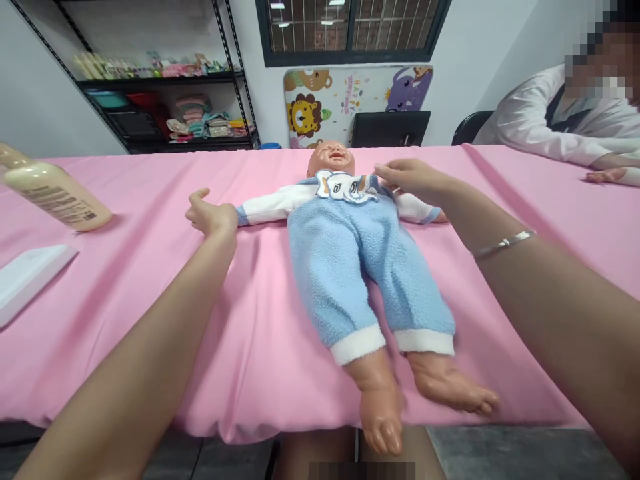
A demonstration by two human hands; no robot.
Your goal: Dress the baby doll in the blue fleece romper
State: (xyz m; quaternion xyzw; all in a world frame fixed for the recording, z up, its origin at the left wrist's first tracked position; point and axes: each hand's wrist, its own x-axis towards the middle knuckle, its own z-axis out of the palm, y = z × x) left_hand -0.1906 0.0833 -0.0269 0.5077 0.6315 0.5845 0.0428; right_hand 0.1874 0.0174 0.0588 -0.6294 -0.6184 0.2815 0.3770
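A baby doll (333,160) lies on its back on a pink-covered table (265,333), head away from me and feet at the near edge. It wears fluffy light-blue overalls (325,260) with an elephant bib over a white top with blue cuffs. At the end of the doll's left-of-picture sleeve (275,203), my left hand (210,212) is curled and hides the doll's hand there. My right hand (413,177), a silver bangle on its wrist, is at the doll's shoulder on the other side, fingers stretched toward the bib's edge and holding nothing visible.
On the left a cream pump bottle (57,193) stands near a flat white box (33,277). Another person's white sleeve (530,127) rests on the table at far right. Beyond are a black shelf (165,80) with goods and a dark chair back (390,129).
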